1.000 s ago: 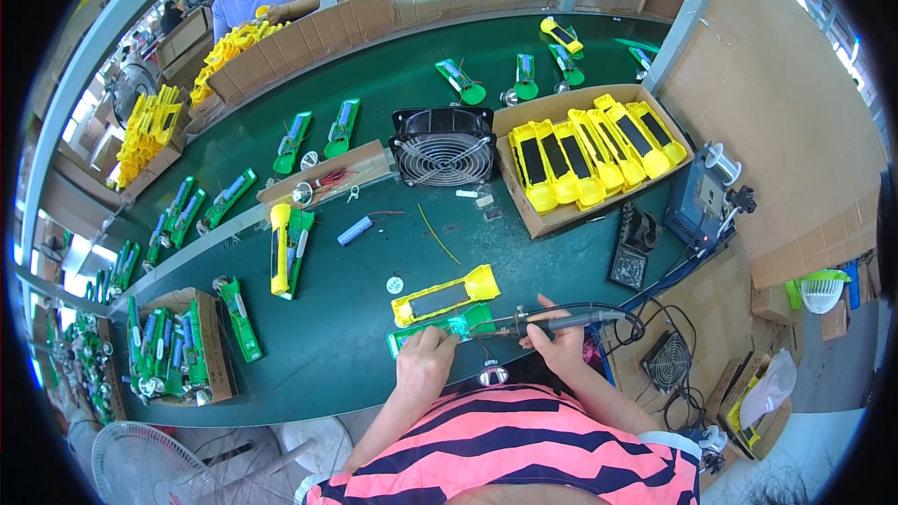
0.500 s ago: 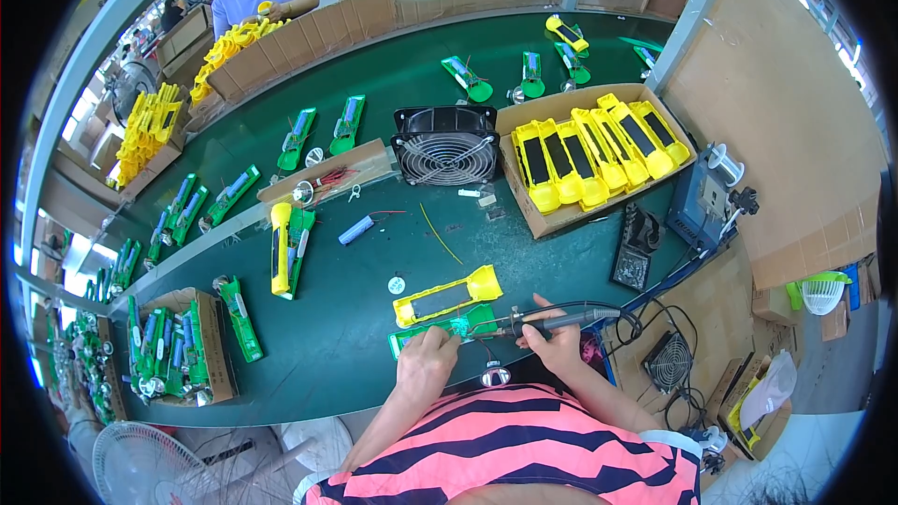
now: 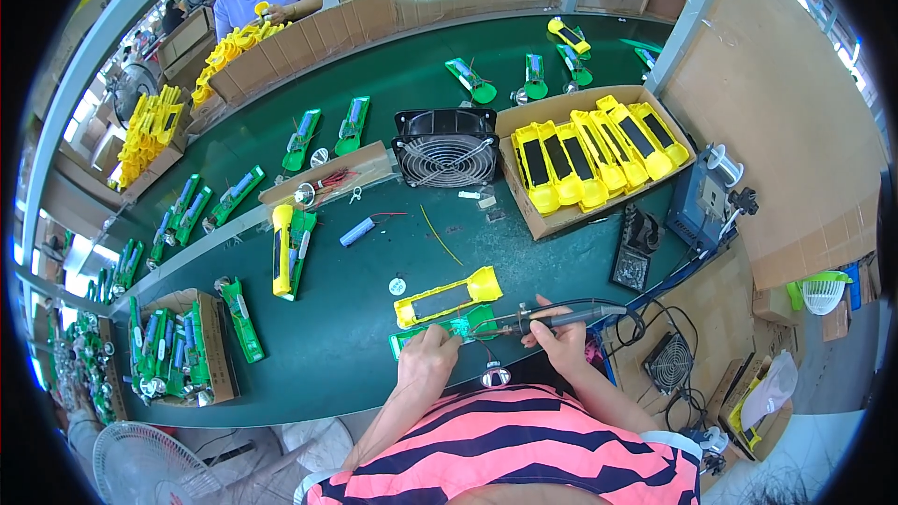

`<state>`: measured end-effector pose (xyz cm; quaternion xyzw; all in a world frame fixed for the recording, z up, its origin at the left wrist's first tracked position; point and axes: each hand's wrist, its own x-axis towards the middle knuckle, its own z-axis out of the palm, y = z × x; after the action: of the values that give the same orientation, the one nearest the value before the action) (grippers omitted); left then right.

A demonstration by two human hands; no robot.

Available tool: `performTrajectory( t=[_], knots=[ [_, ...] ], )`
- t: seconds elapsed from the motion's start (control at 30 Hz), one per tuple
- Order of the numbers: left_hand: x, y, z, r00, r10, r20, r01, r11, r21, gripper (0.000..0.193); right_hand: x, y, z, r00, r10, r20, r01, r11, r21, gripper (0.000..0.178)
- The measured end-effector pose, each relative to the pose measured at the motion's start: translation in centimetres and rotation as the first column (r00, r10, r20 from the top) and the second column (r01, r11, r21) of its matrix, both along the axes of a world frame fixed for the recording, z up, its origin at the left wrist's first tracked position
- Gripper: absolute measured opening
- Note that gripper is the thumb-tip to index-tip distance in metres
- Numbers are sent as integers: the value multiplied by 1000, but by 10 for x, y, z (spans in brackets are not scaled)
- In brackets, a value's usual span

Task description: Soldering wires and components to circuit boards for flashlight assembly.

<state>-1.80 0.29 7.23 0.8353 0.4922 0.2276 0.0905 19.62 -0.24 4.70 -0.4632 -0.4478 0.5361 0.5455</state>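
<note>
In front of me lies a green plastic casing (image 3: 402, 340) with a small circuit board (image 3: 460, 326) in it. My left hand (image 3: 428, 360) is closed in a pinch over the casing's left part; whatever is between the fingertips is hidden. With my right hand (image 3: 559, 341) I grip a soldering iron (image 3: 571, 317), its tip pointing left toward the board. A thin wire runs from the board to a round silver lamp head (image 3: 495, 375) near my body. Just behind the casing rests a yellow casing half (image 3: 449, 300) with a dark panel.
A carton (image 3: 599, 210) of yellow casings stands behind a blue soldering station (image 3: 697, 210) and a black iron stand (image 3: 636, 248). A black fan (image 3: 446, 148) sits mid-table. A battery (image 3: 357, 231) and a box (image 3: 224, 355) of green assemblies are leftward. More assemblies (image 3: 352, 124) lie on the belt.
The soldering iron and my right hand have shifted slightly right. My left hand stays in place. Green assemblies on the belt have moved a little right, and the person across has turned aside.
</note>
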Motion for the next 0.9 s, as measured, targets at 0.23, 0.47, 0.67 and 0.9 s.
performTrajectory(
  t=[0.23,0.47,0.67,0.9],
  knots=[
    [1,0,1,1000,7,5,-7,1000,-27,16,10,-3,-7,990,-110,-86,116,990,80,18],
    [-2,12,7,982,100,162,-106,994,28,15,29,-1,-17,896,-315,312,156,883,443,20],
    [-37,63,-15,914,397,-88,-405,908,-107,35,42,1,-26,809,-474,349,249,813,527,12],
    [-45,0,-27,898,344,274,-388,913,124,24,60,5,-29,643,-551,532,229,801,553,16]
  ],
)
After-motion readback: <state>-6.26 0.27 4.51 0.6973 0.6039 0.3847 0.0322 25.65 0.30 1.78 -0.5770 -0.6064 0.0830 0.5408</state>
